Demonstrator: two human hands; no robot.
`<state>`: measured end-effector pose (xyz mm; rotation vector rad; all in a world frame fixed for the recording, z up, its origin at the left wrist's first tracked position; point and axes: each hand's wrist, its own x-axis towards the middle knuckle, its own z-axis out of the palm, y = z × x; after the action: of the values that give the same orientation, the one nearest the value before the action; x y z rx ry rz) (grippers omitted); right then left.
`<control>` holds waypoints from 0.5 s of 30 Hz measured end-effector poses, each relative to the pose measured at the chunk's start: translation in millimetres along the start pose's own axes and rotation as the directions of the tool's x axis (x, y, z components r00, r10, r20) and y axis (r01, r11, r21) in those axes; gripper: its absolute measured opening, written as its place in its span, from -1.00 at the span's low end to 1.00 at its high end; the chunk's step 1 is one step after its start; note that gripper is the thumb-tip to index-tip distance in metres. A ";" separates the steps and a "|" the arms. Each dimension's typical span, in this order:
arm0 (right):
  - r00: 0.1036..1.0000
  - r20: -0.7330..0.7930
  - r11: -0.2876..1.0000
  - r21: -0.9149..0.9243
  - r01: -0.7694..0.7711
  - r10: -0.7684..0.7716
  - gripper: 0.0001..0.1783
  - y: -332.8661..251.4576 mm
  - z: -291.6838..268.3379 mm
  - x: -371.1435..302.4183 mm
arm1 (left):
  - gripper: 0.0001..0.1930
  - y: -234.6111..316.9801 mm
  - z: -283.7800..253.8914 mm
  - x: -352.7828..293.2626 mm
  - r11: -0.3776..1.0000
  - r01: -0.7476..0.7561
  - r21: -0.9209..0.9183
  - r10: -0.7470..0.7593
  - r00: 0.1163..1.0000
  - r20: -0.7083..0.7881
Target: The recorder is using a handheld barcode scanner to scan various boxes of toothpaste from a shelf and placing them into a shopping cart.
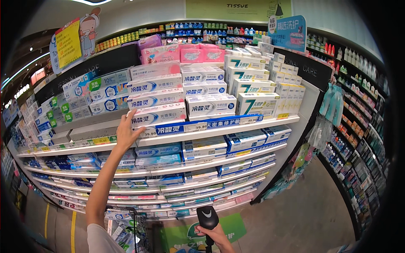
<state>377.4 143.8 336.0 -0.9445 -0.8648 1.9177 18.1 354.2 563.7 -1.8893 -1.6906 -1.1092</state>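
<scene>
My left hand (125, 131) reaches up to the top shelf, its fingers spread. Its fingertips are at the left end of the lowest white-and-pink toothpaste box (162, 116) in a stack, and the thumb lies by the shelf's blue label strip (168, 128). I cannot tell whether the fingers press on the box. Low in the view, my right hand (218, 237) is closed around the handle of a black barcode scanner (207, 217). The scanner's head is tilted up, away from the shelves.
More toothpaste boxes (213, 104) stand stacked to the right, with lower shelves (185, 170) of boxes beneath. A wire basket (136, 230) holding packages stands below my left forearm. Hanging goods (331, 101) flank the shelf's right end, beside a grey floor (312, 202).
</scene>
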 end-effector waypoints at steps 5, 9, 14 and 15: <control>1.000 -0.001 1.000 0.001 0.027 -0.027 -0.65 1.5 0.1 0.7 | -0.24 -1.2 -0.8 0.1 0.999 0.017 -0.044 -0.018 1.000 -0.013; 1.000 -0.013 1.000 -0.008 0.025 -0.025 -0.65 0.1 2.2 0.8 | -0.27 -0.9 -0.4 -0.1 0.996 0.030 -0.082 -0.032 0.999 -0.026; 0.999 -0.022 0.999 -0.019 0.031 -0.032 -0.67 0.9 5.8 2.9 | -0.29 -4.9 -4.9 2.0 0.995 0.047 -0.087 -0.047 0.999 -0.004; 0.999 -0.022 0.999 -0.022 0.034 -0.035 -0.67 2.1 5.9 2.8 | -0.30 -6.1 -5.0 2.1 0.995 0.012 -0.095 -0.014 1.000 -0.021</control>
<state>370.6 144.0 336.3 -0.9560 -0.8855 1.8688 10.7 353.2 567.1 -1.9180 -1.6684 -1.2312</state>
